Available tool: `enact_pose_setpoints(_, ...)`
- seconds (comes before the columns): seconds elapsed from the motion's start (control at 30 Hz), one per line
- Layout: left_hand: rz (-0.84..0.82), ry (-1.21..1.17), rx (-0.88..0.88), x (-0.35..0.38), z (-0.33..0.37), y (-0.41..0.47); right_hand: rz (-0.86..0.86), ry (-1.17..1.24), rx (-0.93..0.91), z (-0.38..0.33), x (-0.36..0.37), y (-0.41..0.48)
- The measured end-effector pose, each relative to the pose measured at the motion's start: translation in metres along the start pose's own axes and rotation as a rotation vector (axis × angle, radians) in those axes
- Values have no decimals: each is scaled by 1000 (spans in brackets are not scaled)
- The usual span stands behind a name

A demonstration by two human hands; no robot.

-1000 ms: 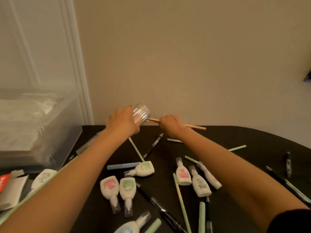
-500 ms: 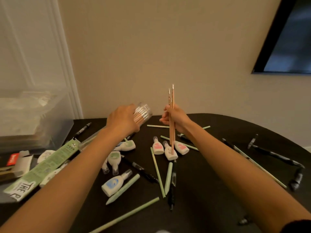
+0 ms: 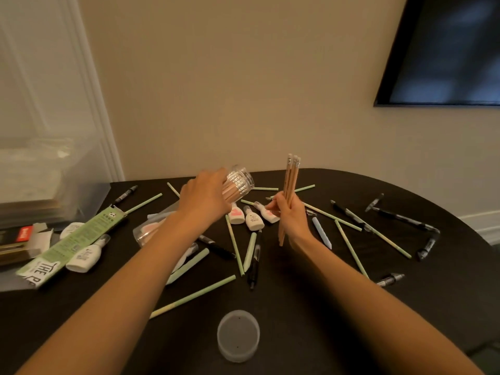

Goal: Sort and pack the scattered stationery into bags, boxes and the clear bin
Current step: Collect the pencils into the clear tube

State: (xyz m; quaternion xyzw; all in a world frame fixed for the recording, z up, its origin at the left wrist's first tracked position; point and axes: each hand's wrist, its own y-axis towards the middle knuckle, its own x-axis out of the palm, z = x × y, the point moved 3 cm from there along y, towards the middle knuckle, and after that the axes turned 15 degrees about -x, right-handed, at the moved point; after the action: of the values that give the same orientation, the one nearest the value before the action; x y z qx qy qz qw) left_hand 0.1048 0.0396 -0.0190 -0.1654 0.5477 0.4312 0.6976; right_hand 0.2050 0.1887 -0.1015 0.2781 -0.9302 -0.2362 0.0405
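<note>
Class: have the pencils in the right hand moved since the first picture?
Yes: the pencils swung from nearly flat over the table to upright, erasers up.

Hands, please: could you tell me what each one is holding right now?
Left hand: grips the clear jar.
Right hand: grips a bunch of pencils.

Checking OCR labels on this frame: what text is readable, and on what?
"THE P": large letters on the near end of the long green box; what follows cannot be made out.
Small print beside the panda mark on the same box: too small to read.
Red label on the packet at the left edge: white lettering, blurred.
Print on the white correction tape beside the green box: too small to read.
</note>
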Motion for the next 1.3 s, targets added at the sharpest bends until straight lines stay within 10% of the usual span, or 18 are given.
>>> enact_pose_setpoints(0.47,-185,66,100,13,-11,-25,259,1065,630,-40,5,7)
enact_pose_setpoints(0.87,-156,14,168,18,-17,-28,196,917,602,-58,42,6)
enact_pose_setpoints(1.17,-19,-91,-42,17,-21,-22,-236,521,470,-77,53,1)
enact_pose_setpoints(1.3,-37,-102,-60,18,-22,-19,-45,615,405,-77,46,11)
